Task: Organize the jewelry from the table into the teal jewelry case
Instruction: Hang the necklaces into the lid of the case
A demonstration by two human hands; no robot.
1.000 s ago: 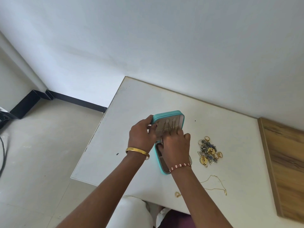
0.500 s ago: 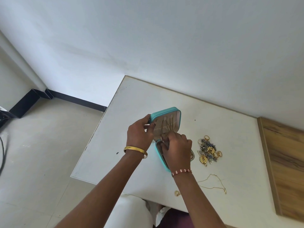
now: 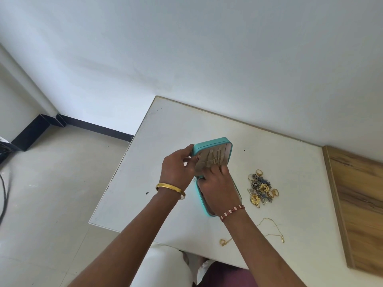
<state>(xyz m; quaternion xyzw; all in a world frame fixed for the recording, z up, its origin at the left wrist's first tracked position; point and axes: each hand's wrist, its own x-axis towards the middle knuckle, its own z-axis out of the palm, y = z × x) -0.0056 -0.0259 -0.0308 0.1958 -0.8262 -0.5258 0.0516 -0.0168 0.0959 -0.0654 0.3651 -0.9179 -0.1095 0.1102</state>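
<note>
My left hand [image 3: 176, 168] grips the teal case [image 3: 213, 146] lid; right fingers [image 3: 217, 172] pinch chains inside. Jewelry pile [image 3: 262, 188] and gold necklace [image 3: 271, 226] at lower right remain.

A plain room at home: bare white wall [image 3: 207, 48], tiled floor [image 3: 51, 193], small white counter [image 3: 176, 125], wooden panel [image 3: 358, 204].

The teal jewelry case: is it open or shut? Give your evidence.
Open. The teal jewelry case has its lid raised, showing the beige lining with thin chains across it; the left hand grips the lid's edge.
</note>
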